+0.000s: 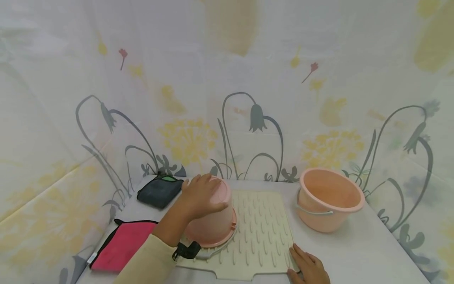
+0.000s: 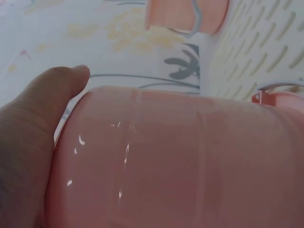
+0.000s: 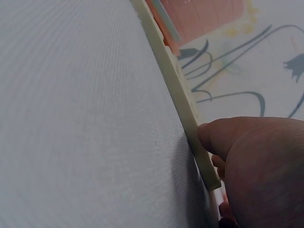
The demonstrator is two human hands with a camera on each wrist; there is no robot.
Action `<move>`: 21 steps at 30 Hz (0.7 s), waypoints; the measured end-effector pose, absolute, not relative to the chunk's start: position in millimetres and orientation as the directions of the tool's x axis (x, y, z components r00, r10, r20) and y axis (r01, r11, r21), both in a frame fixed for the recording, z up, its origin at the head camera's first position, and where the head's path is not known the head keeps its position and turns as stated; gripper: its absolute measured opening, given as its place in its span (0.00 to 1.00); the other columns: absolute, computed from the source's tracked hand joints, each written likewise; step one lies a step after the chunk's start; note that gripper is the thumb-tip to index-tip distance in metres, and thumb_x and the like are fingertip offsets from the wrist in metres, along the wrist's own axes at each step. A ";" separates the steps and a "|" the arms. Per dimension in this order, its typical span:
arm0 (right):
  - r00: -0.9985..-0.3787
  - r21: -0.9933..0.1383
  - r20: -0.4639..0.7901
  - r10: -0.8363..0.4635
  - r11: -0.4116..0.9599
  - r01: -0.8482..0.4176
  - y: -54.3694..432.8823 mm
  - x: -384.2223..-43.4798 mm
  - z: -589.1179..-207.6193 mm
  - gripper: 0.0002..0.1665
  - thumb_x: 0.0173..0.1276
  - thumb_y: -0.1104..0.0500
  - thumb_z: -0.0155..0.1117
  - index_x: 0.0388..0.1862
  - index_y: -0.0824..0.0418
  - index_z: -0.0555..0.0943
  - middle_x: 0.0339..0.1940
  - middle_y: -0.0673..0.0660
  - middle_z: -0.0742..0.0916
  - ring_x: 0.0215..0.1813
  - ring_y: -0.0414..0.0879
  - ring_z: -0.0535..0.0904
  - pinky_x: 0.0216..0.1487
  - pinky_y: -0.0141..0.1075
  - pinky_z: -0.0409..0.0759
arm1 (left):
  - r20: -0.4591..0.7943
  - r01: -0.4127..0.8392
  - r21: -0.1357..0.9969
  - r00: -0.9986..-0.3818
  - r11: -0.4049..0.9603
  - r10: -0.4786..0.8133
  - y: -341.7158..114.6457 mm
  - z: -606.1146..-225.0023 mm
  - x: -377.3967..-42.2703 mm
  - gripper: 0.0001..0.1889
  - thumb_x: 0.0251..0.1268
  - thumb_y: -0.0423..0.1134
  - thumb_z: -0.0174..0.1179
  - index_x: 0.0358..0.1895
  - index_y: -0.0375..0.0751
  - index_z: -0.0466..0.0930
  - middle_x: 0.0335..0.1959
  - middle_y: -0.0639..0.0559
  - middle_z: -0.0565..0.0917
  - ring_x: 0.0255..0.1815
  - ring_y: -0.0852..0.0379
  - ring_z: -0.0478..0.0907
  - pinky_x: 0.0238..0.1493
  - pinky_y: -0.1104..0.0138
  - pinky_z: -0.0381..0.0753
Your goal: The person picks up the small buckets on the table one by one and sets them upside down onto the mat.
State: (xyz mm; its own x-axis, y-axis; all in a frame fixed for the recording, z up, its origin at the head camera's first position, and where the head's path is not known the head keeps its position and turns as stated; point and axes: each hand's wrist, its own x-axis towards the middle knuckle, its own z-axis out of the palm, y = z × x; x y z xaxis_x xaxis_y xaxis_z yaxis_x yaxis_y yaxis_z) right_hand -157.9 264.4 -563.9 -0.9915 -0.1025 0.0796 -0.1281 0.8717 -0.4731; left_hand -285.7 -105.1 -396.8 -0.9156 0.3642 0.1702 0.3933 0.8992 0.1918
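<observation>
An upturned pink bucket (image 1: 213,225) stands on the left half of a cream ribbed drying board (image 1: 260,221), its grey handle hanging at the front. My left hand (image 1: 202,195) rests on the bucket's raised base with fingers spread and thumb out; in the left wrist view the thumb lies along the base's rim beside the glossy pink wall (image 2: 161,156). At the board's front right corner is my right hand (image 1: 308,266), its fingers lying at the side edge. The right wrist view shows the thumb (image 3: 223,135) touching the board's front edge (image 3: 183,104).
Right of the board, an upright peach bucket (image 1: 326,205) stands with its handle hanging down. On the left lie a red cloth pouch (image 1: 124,244) with black edging and a dark pouch (image 1: 159,193). A flower-patterned curtain (image 1: 227,79) rises behind the white table (image 1: 369,252).
</observation>
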 end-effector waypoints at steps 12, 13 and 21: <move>-0.992 -0.476 0.067 -0.103 0.871 -0.123 264.0 -157.1 -561.6 0.37 0.69 0.46 0.70 0.72 0.65 0.77 0.76 0.63 0.77 0.70 0.74 0.72 0.64 0.70 0.73 | 0.249 0.341 0.405 -0.934 0.848 0.256 -126.7 -419.7 -270.0 0.47 0.65 0.63 0.67 0.82 0.49 0.60 0.83 0.39 0.58 0.83 0.31 0.52 0.71 0.27 0.60; -0.993 -0.478 0.066 -0.102 0.870 -0.121 263.6 -157.0 -561.5 0.37 0.69 0.46 0.70 0.72 0.65 0.77 0.77 0.63 0.77 0.70 0.74 0.72 0.65 0.70 0.72 | 0.261 0.336 0.434 -0.935 0.836 0.240 -128.9 -422.3 -267.5 0.47 0.65 0.61 0.68 0.82 0.48 0.59 0.84 0.38 0.57 0.83 0.31 0.52 0.70 0.27 0.60; -0.997 -0.476 0.032 -0.075 0.876 -0.081 262.9 -158.3 -560.9 0.38 0.69 0.46 0.71 0.72 0.63 0.77 0.78 0.62 0.76 0.69 0.75 0.71 0.60 0.73 0.73 | 0.321 0.283 0.628 -0.943 0.725 0.090 -147.4 -448.3 -239.3 0.45 0.69 0.60 0.63 0.82 0.40 0.58 0.83 0.34 0.55 0.82 0.29 0.54 0.70 0.25 0.60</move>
State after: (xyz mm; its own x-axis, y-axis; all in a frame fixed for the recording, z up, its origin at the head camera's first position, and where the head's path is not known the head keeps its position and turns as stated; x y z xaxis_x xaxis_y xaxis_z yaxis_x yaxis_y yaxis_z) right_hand -158.3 262.9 -560.9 -0.9967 -0.0748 0.0320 -0.0810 0.8756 -0.4762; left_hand -239.3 -147.4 -448.3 -0.9428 0.0903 0.3208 0.2832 0.7246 0.6283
